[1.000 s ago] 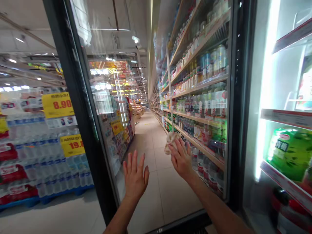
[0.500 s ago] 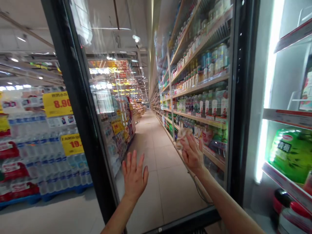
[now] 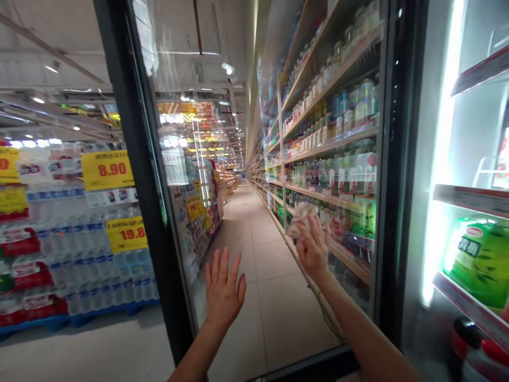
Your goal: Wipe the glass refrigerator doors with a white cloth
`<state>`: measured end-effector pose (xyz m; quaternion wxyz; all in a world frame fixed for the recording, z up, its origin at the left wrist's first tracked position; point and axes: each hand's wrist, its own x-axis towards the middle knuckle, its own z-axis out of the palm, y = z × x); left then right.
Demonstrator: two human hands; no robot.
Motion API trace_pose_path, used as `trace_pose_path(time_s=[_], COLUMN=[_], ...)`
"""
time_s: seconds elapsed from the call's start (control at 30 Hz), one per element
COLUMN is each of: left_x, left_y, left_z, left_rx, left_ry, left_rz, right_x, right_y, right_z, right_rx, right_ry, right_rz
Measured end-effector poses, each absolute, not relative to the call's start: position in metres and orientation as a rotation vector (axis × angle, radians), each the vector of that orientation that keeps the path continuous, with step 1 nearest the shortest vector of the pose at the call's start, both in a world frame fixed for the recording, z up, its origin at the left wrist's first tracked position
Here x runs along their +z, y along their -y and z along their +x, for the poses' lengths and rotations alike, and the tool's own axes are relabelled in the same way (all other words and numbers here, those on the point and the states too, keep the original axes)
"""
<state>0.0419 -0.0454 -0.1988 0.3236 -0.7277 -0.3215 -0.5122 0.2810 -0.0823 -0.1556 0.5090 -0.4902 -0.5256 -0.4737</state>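
A glass door (image 3: 234, 223) in a black frame (image 3: 139, 159) stands before me. My left hand (image 3: 225, 294) lies flat against the lower left part of the pane, fingers stretched and a little apart, holding nothing. Further right, my right hand (image 3: 315, 249) presses a crumpled pale cloth (image 3: 301, 218) to the glass. The cloth sticks out above and left of the fingers; the rest of it is hidden under the palm. Slight blur covers the right hand.
Right of the door, a lit cooler holds a green package (image 3: 475, 260) on a shelf (image 3: 469, 199). Stacked bottle packs (image 3: 87, 239) with yellow price signs (image 3: 106, 170) stand at left. Through the glass show an aisle floor (image 3: 238, 212) and bottle shelves (image 3: 330, 143).
The view has shifted, so the door frame and stacked bottles sit further right. My right hand and the cloth stay on nearly the same part of the glass; the left hand stays flat.
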Motion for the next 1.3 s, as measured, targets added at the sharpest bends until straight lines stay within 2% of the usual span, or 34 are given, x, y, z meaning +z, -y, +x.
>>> trace_pose_path(time_s=[0.13, 0.37, 0.53, 0.6, 0.8, 1.03, 1.13, 1.23, 1.3], left_x=[-0.200, -0.202, -0.203, -0.203, -0.201, -0.202, -0.197, -0.188, -0.182], left_y=[0.046, 0.044, 0.044, 0.044, 0.045, 0.048, 0.047, 0.049, 0.053], left_z=[0.043, 0.045, 0.046, 0.047, 0.047, 0.028, 0.013, -0.004, -0.014], left_rx=[-1.358, -1.388, -1.402, -1.416, -1.406, -1.288, -1.290, -1.478, -1.621], left_ry=[0.850, 0.847, 0.849, 0.853, 0.858, 0.792, 0.761, 0.790, 0.809], left_rz=[-1.906, -1.904, -1.940, -1.935, -1.952, -2.020, -2.052, -2.008, -1.976], right_x=[-0.134, -0.147, -0.123, -0.117, -0.131, -0.104, -0.134, -0.178, -0.187], right_y=[0.076, 0.077, 0.074, 0.071, 0.072, 0.067, 0.066, 0.065, 0.063], right_z=[0.299, 0.249, 0.290, 0.284, 0.226, 0.254, 0.218, 0.174, 0.158], right_rx=[-1.003, -1.187, -1.087, -1.060, -1.241, -1.052, -1.085, -1.168, -1.232], right_ry=[0.854, 1.499, 0.943, 0.901, 1.592, 0.991, 1.324, 1.747, 1.879], right_rz=[-1.239, -1.105, -1.248, -1.251, -1.052, -1.214, -1.141, -0.944, -0.813])
